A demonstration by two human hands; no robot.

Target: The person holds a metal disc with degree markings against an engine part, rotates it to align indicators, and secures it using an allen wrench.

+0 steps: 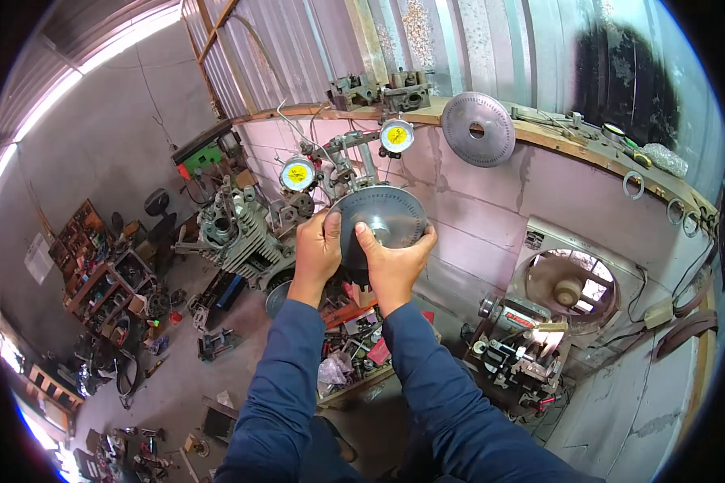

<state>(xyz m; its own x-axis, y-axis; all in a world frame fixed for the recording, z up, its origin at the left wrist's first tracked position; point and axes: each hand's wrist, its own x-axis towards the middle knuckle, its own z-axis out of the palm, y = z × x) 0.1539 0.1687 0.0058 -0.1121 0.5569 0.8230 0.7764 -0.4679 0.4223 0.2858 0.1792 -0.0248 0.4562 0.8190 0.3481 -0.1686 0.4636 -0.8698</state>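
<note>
Both the left hand (317,248) and right hand (397,264) gripped the disc (393,208), near two dials (297,172). Whether it was fastened yet could not be told.

we look through one wide fisheye view worn on the head, left of a side-by-side pair, set upright and facing forward and down over the blue sleeves (272,374) that come in from the lower edge. the left hand (318,248) and the right hand (400,266) are near us, around the middle; the wooden ledge (560,143) lies farther ahead, the floor (169,370) well below and leftward. straight edges bow toward our dark rim.
</note>
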